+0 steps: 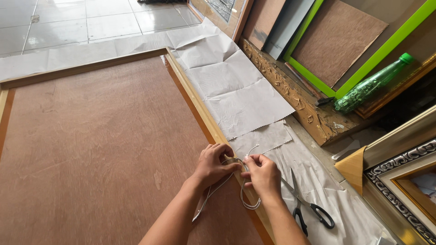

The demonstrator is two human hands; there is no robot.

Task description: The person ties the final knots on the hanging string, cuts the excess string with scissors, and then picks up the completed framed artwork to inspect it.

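Two hands meet at the right rail of a large wooden picture frame (195, 97) that lies back-side up on the floor, its brown backing board (100, 149) facing the camera. The left hand (213, 164) is curled, fingers pinched on a thin white cord (247, 199) right at the frame's rail. The right hand (262, 174) is likewise closed, thumb and fingers gripping the same cord just beside the left, with a short cord end sticking up above them. From the two hands the cord hangs in a loop toward the near edge of the frame, and another strand trails across the backing board under the left forearm.

Black-handled scissors (309, 206) lie just right of the right wrist, blades together, on crumpled white paper sheets (236, 86) spread over the floor along the frame's right side. Farther right, other frames lean or lie stacked: a carved gold-brown moulding (290, 97), a bright green frame (363, 68) with a brown back, and an ornate silver-and-black frame (399, 174) at the right edge. A green plastic bottle (372, 84) rests tilted among them. Grey floor tiles (68, 20) show at the far left corner.
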